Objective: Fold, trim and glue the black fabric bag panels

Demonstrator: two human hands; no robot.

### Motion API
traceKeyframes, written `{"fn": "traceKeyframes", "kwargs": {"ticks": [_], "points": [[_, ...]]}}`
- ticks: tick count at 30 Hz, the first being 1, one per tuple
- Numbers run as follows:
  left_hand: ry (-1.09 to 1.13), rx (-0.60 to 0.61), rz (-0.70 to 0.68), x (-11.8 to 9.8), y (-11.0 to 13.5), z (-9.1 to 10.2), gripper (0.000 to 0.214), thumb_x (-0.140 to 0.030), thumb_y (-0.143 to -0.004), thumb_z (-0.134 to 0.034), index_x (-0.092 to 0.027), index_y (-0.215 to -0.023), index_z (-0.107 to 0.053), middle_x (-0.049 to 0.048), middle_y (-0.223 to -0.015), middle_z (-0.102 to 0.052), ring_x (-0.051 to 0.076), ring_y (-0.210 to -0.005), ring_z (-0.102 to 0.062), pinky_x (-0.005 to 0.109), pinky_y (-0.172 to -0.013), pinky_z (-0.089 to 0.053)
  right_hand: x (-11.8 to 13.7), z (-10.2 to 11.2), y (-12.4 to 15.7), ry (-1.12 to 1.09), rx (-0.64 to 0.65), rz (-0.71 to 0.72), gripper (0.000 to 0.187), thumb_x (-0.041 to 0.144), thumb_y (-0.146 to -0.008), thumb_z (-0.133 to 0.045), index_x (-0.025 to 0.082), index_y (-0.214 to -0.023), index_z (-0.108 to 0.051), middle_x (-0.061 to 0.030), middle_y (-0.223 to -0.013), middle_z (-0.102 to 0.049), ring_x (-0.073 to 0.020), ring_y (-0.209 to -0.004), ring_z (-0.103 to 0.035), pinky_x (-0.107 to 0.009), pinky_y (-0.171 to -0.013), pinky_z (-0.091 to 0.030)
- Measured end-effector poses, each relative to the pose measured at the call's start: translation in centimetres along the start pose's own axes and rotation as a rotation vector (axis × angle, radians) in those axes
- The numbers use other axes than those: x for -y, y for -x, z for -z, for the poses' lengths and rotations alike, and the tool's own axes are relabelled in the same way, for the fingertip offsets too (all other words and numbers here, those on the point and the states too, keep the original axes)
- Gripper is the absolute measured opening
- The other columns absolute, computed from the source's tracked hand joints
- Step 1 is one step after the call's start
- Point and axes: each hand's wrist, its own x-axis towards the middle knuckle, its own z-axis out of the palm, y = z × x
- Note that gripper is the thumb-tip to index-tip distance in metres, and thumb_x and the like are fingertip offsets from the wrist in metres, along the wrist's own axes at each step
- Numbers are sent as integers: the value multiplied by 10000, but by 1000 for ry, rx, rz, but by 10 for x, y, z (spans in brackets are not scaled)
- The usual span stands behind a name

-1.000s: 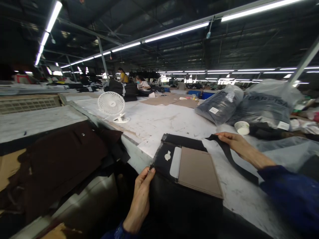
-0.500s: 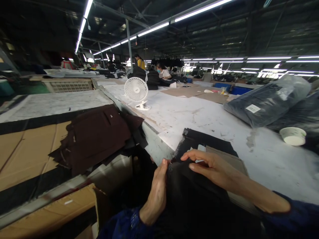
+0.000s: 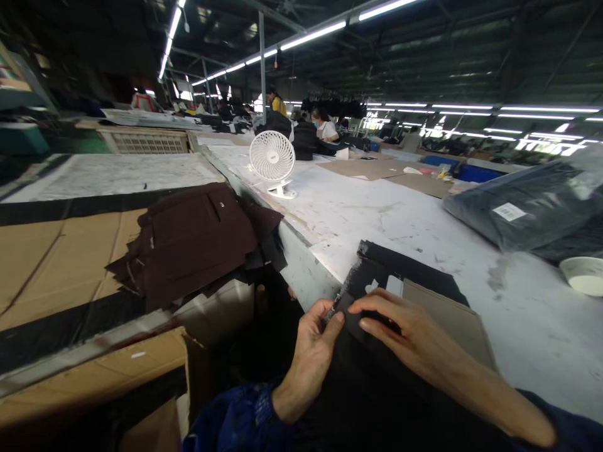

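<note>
A stack of black fabric pieces (image 3: 409, 262) lies at the edge of the white table, its frayed left side facing my left hand. My left hand (image 3: 308, 358) is closed on that side, fabric edge between thumb and fingers. Over the same cloth, my right hand (image 3: 405, 326) rests with fingers stretched forward and thumb slightly apart, its fingertips on or just above the surface. Beside its knuckles a small pale card (image 3: 394, 285) and a brown-grey board (image 3: 447, 314) lie on the stack. Black cloth hangs down toward me below both hands.
Left of the table gap, dark brown fabric pieces (image 3: 198, 245) are piled on cardboard. A white clip fan (image 3: 272, 157) stands on the white table (image 3: 377, 213). Bagged dark goods (image 3: 509, 201) and a bowl (image 3: 584, 274) are at right. An open carton (image 3: 94, 370) sits lower left. People work farther back.
My left hand has gone from lying along the fabric's edge to pinching it, thumb now over the top. My right hand stays close to the same spot. The view has shifted slightly.
</note>
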Motion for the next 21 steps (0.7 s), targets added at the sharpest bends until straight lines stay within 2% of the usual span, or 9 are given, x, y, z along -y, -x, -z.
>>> {"fn": "traceKeyframes", "kwargs": {"ticks": [2,5,8,14,18,21], "points": [[13,-48,4,2,-1,1,263,-410,-778,-695,-154,-784,-635,-20,-676,-577,88,-603,-484,200,-569,-374,0,-2,1,36,-36,38,251,258,-908,-462,230,-1001,-694,-55,-915,-684,-169,-776,-651,-283,-681,-536],[59,-130,14,3,-1,3,334,-484,-790,-653,-151,-790,-677,16,-741,-644,147,-707,-559,244,-678,-424,-4,-5,2,27,-41,8,261,273,-909,-483,231,-1019,-715,-57,-907,-698,-179,-791,-659,-283,-677,-547],[63,-98,8,4,-2,4,404,-518,-833,-579,-135,-835,-709,50,-780,-684,192,-758,-597,278,-722,-434,-8,-6,4,1,-12,-10,276,294,-914,-492,231,-1059,-718,-63,-935,-703,-191,-831,-660,-291,-690,-555],[54,-62,16,1,-2,3,464,-540,-862,-526,-121,-856,-723,58,-748,-696,186,-690,-605,275,-656,-413,-10,-4,3,32,15,32,300,287,-929,-470,246,-1101,-713,-67,-964,-691,-180,-809,-655,-299,-692,-554],[89,-54,18,0,-1,2,419,-516,-850,-565,-126,-798,-709,46,-723,-677,172,-680,-590,274,-657,-421,-11,-3,1,48,32,54,308,283,-937,-455,245,-1101,-713,-72,-1019,-688,-187,-867,-657,-304,-726,-560],[163,-173,23,6,-2,4,291,-435,-766,-704,-145,-784,-696,33,-786,-678,169,-765,-591,270,-736,-443,-10,-3,0,72,39,72,316,264,-939,-441,229,-1098,-712,-73,-1000,-689,-183,-849,-658,-302,-725,-560]]}}
